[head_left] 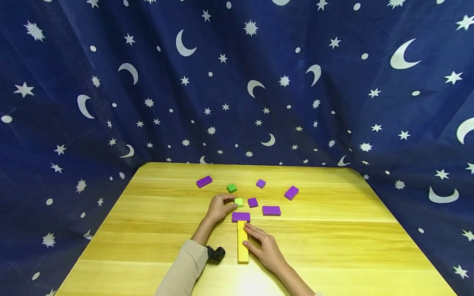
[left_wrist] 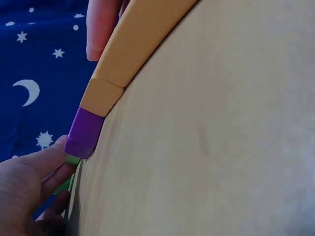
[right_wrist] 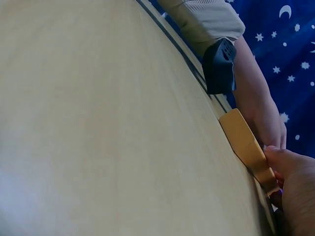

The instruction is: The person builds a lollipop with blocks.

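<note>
Wooden tabletop (head_left: 333,246), starry blue curtain (head_left: 237,82) behind. Left hand (head_left: 219,207) pinches light green cube (head_left: 239,202); right hand (head_left: 264,246), fingers straight, rests on yellow bar (head_left: 242,246) mid-table.

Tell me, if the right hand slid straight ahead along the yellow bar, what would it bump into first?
Probably the purple block lying across the far end of the yellow bar. The right hand points that way, fingers alongside the bar.

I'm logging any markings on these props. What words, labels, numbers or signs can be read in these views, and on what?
None: no readable text shows in any view.
The purple blocks, such as the one at the far end of the long yellow block, are plain, as are the green ones.
The blue curtain bears only stars and moons.
The black wrist device shows no legible marking.
</note>
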Demonstrator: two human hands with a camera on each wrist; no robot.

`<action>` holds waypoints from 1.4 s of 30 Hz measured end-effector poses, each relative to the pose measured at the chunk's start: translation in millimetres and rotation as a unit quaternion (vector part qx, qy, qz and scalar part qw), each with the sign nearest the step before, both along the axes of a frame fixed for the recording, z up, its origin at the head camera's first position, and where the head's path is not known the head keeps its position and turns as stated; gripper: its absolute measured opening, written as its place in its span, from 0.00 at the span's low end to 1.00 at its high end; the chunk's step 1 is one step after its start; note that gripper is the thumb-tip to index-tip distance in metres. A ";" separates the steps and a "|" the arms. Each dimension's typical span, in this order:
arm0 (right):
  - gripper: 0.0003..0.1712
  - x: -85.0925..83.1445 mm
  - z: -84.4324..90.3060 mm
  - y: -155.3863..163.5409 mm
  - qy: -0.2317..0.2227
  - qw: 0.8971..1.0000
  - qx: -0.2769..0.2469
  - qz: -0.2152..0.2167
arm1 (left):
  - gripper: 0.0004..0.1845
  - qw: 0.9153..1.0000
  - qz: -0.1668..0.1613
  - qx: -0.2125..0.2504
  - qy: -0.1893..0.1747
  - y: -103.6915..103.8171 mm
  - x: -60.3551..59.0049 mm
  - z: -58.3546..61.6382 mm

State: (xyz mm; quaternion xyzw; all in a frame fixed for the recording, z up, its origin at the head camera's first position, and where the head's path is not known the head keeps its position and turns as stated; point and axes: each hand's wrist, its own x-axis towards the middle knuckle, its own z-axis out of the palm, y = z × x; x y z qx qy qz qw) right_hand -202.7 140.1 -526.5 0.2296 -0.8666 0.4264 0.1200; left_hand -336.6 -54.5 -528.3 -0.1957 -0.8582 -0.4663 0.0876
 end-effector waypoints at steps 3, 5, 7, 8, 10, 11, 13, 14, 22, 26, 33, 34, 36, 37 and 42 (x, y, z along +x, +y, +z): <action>0.26 -0.8 -1.3 0.0 0.002 1.000 -0.004 0.003 | 0.14 1.000 -0.003 0.011 -0.011 -3.1 1.7 -0.8; 0.26 -0.8 -1.8 -0.1 0.002 1.000 -0.005 0.005 | 0.14 1.000 -0.006 0.022 -0.021 -7.2 3.8 -1.0; 0.26 -0.6 -1.5 -0.3 0.000 1.000 -0.005 0.008 | 0.15 0.999 -0.009 0.026 -0.026 -11.7 6.8 -1.0; 0.26 -0.6 -1.1 -0.3 -0.001 1.000 -0.005 0.008 | 0.15 0.999 -0.009 0.026 -0.029 -13.7 8.2 -1.0; 0.26 -0.4 -0.2 -0.1 -0.001 1.000 -0.005 0.008 | 0.15 0.999 -0.015 0.027 -0.028 -17.1 10.5 -1.2; 0.26 -0.3 0.2 -0.1 -0.001 1.000 -0.005 0.008 | 0.15 0.999 -0.018 0.027 -0.026 -18.4 11.4 -1.4; 0.26 -0.2 0.9 0.3 -0.001 1.000 -0.005 0.008 | 0.15 0.999 -0.025 0.023 -0.024 -20.2 12.5 -1.8; 0.26 -0.2 1.2 0.4 -0.001 1.000 -0.005 0.008 | 0.15 0.999 -0.028 0.021 -0.025 -20.7 12.5 -2.1; 0.25 -0.4 1.0 0.3 -0.004 1.000 -0.006 0.010 | 0.15 0.999 -0.018 0.013 -0.023 -19.0 12.4 -0.3; 0.25 0.0 1.0 0.3 0.000 1.000 -0.007 0.012 | 0.11 1.000 -0.007 0.013 -0.016 -14.5 12.8 0.6; 0.25 0.2 2.6 0.4 -0.005 1.000 -0.006 0.012 | 0.10 1.000 -0.002 0.010 -0.020 -9.7 12.2 -0.1; 0.25 0.3 2.9 0.5 -0.007 1.000 -0.006 0.012 | 0.10 1.000 -0.001 0.010 -0.021 -9.4 11.8 -0.5; 0.26 0.4 3.3 0.6 -0.010 1.000 -0.008 0.011 | 0.10 1.000 0.001 0.007 -0.020 -9.2 10.9 -1.5; 0.26 0.4 3.5 0.7 -0.011 1.000 -0.009 0.011 | 0.10 1.000 0.001 0.006 -0.018 -9.3 10.6 -2.0; 0.26 0.1 3.3 0.5 -0.013 1.000 -0.009 0.011 | 0.10 1.000 -0.003 0.005 -0.014 -10.5 10.8 -3.0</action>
